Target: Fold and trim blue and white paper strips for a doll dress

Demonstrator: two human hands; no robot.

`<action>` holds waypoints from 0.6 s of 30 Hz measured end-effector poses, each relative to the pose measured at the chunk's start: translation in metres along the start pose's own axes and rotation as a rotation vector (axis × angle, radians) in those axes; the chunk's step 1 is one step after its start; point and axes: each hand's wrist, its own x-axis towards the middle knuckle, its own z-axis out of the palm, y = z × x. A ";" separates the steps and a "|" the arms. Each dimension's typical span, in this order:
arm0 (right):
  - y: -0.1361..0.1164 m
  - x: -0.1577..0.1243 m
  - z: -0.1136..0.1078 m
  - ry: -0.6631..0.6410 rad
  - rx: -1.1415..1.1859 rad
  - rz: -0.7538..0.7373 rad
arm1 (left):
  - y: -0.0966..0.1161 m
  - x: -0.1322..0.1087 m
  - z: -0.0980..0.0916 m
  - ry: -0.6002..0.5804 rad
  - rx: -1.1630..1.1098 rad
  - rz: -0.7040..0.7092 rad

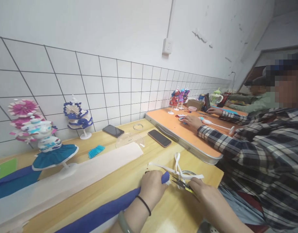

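My left hand (154,185) is closed on the end of a long blue-purple strip (115,207) that trails toward the lower left. A short piece of the strip sticks out past my fingers. In my right hand (202,191) are small scissors (184,186) with yellow on the handle, their blades slightly parted and pointing at the strip's end, a small gap away. White ribbon (177,161) lies curled just beyond the scissors, beside a roll of tape. A long pale strip (90,176) lies flat further left.
Ruffled dress figures (51,152) stand at the left. Two phones (159,138), a clear disc (130,139) and a pleated turquoise piece (96,151) lie behind. At right, a person in plaid (256,142) works at an orange table (173,124).
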 end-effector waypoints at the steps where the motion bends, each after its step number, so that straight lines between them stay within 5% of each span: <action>1: -0.001 -0.001 -0.001 0.022 -0.035 -0.024 | 0.000 0.000 0.000 0.002 -0.006 0.005; 18: -0.004 0.006 -0.025 0.247 -0.233 -0.156 | -0.001 0.000 -0.006 -0.044 -0.164 -0.001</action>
